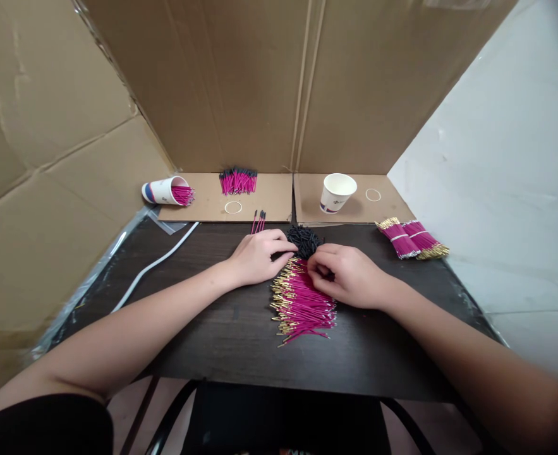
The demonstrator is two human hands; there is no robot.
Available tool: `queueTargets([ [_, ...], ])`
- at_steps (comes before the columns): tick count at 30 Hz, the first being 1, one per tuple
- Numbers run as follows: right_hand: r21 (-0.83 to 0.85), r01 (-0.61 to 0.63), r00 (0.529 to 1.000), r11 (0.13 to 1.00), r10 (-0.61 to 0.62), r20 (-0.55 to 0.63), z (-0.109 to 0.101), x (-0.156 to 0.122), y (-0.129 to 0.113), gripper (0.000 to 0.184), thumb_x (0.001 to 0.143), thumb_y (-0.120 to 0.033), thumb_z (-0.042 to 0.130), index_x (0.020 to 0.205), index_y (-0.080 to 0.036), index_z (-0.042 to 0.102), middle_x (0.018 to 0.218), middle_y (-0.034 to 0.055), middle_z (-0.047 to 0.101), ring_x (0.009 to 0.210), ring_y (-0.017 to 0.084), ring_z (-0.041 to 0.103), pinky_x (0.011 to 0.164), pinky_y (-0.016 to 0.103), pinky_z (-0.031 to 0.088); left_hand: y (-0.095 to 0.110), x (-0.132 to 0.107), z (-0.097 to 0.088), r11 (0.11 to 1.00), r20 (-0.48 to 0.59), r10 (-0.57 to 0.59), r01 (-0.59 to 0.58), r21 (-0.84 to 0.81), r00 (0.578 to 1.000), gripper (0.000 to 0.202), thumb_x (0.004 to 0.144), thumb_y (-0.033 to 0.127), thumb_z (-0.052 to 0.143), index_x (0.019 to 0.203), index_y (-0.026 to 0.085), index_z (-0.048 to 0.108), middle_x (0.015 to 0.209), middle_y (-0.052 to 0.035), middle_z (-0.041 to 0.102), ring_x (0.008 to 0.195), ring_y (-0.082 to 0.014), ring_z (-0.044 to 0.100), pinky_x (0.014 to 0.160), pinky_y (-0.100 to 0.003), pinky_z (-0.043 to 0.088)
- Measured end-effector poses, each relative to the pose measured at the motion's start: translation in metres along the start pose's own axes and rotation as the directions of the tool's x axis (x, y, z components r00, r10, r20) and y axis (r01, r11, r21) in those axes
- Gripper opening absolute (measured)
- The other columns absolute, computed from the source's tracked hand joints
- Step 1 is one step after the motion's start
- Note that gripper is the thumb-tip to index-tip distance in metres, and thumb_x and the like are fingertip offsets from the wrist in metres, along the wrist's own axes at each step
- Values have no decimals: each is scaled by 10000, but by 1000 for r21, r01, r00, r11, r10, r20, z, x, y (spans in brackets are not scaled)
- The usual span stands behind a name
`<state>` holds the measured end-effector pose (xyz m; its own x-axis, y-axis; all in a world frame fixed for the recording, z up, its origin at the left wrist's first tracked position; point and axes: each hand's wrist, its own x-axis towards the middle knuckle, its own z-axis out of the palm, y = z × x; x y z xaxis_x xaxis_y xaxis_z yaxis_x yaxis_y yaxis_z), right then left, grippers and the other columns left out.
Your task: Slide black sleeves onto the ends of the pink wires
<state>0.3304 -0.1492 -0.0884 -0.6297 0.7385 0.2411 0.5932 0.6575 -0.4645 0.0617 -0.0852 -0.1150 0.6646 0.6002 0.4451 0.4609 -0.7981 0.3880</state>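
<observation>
My left hand point(262, 258) is at the left edge of a heap of small black sleeves point(304, 240). Its thumb and index finger come together in a pinch, and whatever lies between them is too small to make out. My right hand point(342, 273) is curled closed just beyond the right side of the heap, over a loose pile of pink wires point(307, 303) with gold and silver ends. What its fingertips hold is hidden. Behind my left hand lie a few pink wires with black ends point(258, 221).
On cardboard at the back are a bundle of black-tipped pink wires point(238, 181), two rubber bands point(233, 207), an upright paper cup point(337, 193) and a tipped cup point(160, 191) holding wires. Banded wire bundles point(411, 239) lie right; a white cable point(155, 262) runs left. Cardboard walls point(241, 82) stand behind.
</observation>
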Motion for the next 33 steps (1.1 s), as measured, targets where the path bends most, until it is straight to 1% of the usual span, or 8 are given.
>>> queueTargets([
  [5, -3, -1, 1000, 1000, 1, 21, 1, 0, 4, 97, 1033, -185, 708, 1094, -176, 783, 951, 67, 726, 833, 204, 649, 749, 333, 495, 0, 1, -1, 1000, 5, -3, 3, -20, 1000, 146, 1056, 233, 722, 1090, 206, 861, 1081, -70, 820, 968, -214, 781, 886, -365, 632],
  [11, -5, 30, 1000, 1000, -30, 1, 5, -1, 9, 131, 1061, -173, 645, 1066, -173, 775, 964, 89, 741, 880, 227, 675, 787, 352, 522, 3, 2, -1, 993, -22, -9, 6, -118, 1000, 113, 1045, 217, 720, 1039, 197, 831, 1082, -67, 824, 965, -204, 768, 903, -359, 607],
  [13, -9, 33, 999, 999, -33, -2, 4, -1, 8, 109, 1044, -163, 650, 1048, -177, 758, 940, 82, 722, 852, 221, 655, 763, 346, 510, 6, 2, -1, 983, -42, -53, 44, -178, 998, 92, 1032, 224, 742, 1031, 189, 826, 987, -49, 812, 831, -170, 718, 808, -325, 573],
  [16, 0, 35, 998, 999, -35, -60, 3, 0, 6, 91, 1060, -184, 632, 1036, -187, 721, 911, 74, 695, 843, 223, 630, 746, 348, 494, 12, 3, -1, 942, -36, -199, 181, -282, 979, 102, 1014, 269, 779, 1020, 180, 828, 687, 24, 664, 574, -111, 494, 605, -278, 426],
  [18, 3, 10, 989, 1000, -10, -145, 2, 0, 6, 108, 1099, -215, 599, 1050, -194, 693, 940, 83, 707, 886, 236, 644, 778, 365, 503, 14, 4, 0, 885, -5, -288, 264, -383, 958, 148, 1008, 309, 792, 1014, 167, 833, 626, 39, 607, 541, -103, 438, 562, -267, 375],
  [21, 26, -74, 965, 997, 78, -251, 3, 0, 9, 123, 1144, -255, 563, 1100, -207, 667, 985, 88, 745, 895, 239, 682, 787, 373, 514, 14, 5, 3, 793, 37, -359, 326, -515, 933, 216, 984, 350, 814, 1049, 149, 859, 755, -26, 750, 591, -118, 538, 569, -264, 421],
  [24, 60, -104, 953, 993, 116, -280, 6, 1, 11, 130, 1158, -268, 556, 1133, -218, 673, 967, 75, 769, 839, 231, 705, 767, 368, 525, 13, 7, 5, 758, 54, -380, 345, -553, 923, 248, 971, 354, 821, 1109, 162, 897, 914, -81, 854, 641, -143, 620, 605, -284, 483],
  [33, 65, -73, 951, 995, 89, -297, 12, 3, 13, 137, 1154, -261, 568, 1109, -212, 689, 944, 72, 770, 816, 226, 712, 761, 352, 527, 12, 7, 5, 753, 71, -388, 360, -550, 919, 251, 953, 382, 844, 1058, 161, 903, 769, -42, 775, 597, -123, 540, 552, -259, 396],
])
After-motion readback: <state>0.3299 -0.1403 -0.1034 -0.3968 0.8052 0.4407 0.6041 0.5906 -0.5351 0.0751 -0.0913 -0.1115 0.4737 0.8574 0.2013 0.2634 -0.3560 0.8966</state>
